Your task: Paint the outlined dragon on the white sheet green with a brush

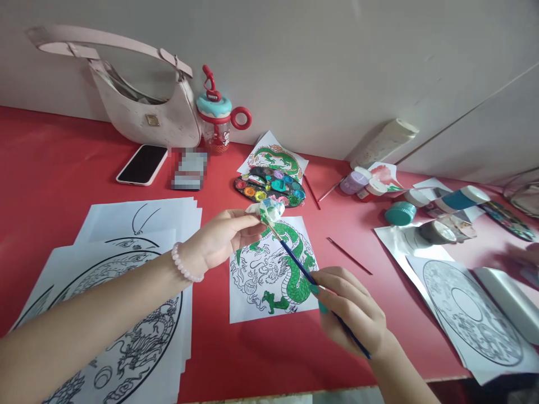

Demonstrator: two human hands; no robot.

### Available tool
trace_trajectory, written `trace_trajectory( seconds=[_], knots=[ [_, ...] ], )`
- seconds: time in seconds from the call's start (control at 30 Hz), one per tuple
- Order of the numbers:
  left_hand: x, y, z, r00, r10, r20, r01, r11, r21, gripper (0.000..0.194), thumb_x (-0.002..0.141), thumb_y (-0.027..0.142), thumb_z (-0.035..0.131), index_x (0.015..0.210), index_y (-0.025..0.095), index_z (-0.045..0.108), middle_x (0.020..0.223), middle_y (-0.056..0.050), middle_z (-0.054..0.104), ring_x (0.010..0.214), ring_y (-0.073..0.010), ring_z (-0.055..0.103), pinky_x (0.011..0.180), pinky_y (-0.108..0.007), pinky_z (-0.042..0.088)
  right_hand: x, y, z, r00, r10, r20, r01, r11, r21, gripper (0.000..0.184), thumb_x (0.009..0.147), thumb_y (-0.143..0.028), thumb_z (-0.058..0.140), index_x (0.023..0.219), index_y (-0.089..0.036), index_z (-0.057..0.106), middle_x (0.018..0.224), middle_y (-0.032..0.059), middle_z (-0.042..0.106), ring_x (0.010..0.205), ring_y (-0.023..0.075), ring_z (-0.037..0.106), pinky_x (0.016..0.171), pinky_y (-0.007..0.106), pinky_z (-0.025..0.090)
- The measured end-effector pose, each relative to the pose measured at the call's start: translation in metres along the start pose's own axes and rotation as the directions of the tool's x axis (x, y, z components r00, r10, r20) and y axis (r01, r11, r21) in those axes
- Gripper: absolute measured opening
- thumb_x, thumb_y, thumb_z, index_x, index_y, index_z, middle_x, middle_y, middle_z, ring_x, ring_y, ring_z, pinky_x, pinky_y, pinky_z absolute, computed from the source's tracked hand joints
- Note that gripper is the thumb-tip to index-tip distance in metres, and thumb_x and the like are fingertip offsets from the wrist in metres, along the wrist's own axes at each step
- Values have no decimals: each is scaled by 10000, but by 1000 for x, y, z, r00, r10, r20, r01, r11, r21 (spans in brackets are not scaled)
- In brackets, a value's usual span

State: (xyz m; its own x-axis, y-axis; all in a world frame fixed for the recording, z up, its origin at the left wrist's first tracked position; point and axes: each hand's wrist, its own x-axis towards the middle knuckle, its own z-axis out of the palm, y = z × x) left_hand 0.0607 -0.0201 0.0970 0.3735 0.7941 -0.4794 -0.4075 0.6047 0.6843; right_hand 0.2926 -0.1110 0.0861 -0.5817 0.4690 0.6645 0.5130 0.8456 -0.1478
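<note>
My left hand point(227, 235) pinches a crumpled white tissue point(273, 211) stained with green and blue paint. In my right hand point(349, 306) is a blue-handled paintbrush point(297, 260), its tip touching the tissue. Below both hands lies a white sheet with a dragon drawing point(295, 280), its body partly painted green. Just behind the tissue sits an oval paint palette point(290, 185) with many coloured wells. A second dragon picture point(273, 154), in green and orange, lies partly under the palette. My left hand hides the sheet's upper left corner.
Printed dragon sheets point(126, 224) are stacked at left. A phone point(143, 164), a pale handbag point(147, 118) and a red-lidded cup point(217, 123) stand behind. At right are a thin red brush point(349, 256), paint jars point(400, 213), more sheets point(467, 308) and part of another person's hand point(524, 255).
</note>
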Motion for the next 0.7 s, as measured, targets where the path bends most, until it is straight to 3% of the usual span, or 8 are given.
trace_trajectory(
  seconds=[0.2, 0.33, 0.47, 0.6, 0.7],
  knots=[
    [-2, 2, -3, 1000, -5, 11, 4, 1000, 18, 183, 826, 66, 571, 683, 127, 667, 698, -23, 669, 688, -96, 642, 707, -228, 556, 0, 1, -7, 997, -47, 54, 51, 996, -68, 249, 710, 39, 439, 846, -135, 554, 868, 110, 583, 814, 187, 571, 597, 344, 553],
    [-2, 7, -3, 999, 54, 3, -54, 997, 58, 113, 812, 93, 603, 736, 135, 674, 751, -26, 678, 725, -101, 642, 717, -222, 546, -1, -1, -13, 1000, -4, 10, 4, 998, -66, 280, 702, 39, 408, 829, -152, 569, 840, 94, 589, 769, 171, 586, 573, 326, 552],
    [6, 10, -4, 990, 139, -25, -134, 981, 142, 55, 816, 116, 620, 804, 139, 669, 839, -30, 674, 776, -96, 629, 711, -202, 520, -13, -4, -23, 996, -21, -90, 12, 995, -100, 278, 668, 42, 436, 814, -126, 601, 923, 122, 600, 830, 217, 620, 578, 353, 552],
    [35, 7, 5, 984, 173, -41, -157, 953, 259, 91, 853, 164, 607, 937, 131, 622, 955, -40, 638, 817, -104, 603, 733, -243, 521, -35, 0, -31, 968, 142, -207, -161, 984, -81, 320, 697, 28, 459, 889, -163, 630, 921, 97, 622, 807, 212, 631, 561, 347, 538],
    [75, 5, 33, 987, 158, 6, -150, 926, 347, 280, 901, 326, 565, 1112, 142, 562, 1109, -73, 591, 952, -174, 600, 815, -369, 538, -53, 3, -34, 940, 233, -249, -251, 967, -44, 357, 709, 14, 501, 982, -175, 630, 921, 90, 630, 800, 216, 632, 556, 345, 532]
  ],
)
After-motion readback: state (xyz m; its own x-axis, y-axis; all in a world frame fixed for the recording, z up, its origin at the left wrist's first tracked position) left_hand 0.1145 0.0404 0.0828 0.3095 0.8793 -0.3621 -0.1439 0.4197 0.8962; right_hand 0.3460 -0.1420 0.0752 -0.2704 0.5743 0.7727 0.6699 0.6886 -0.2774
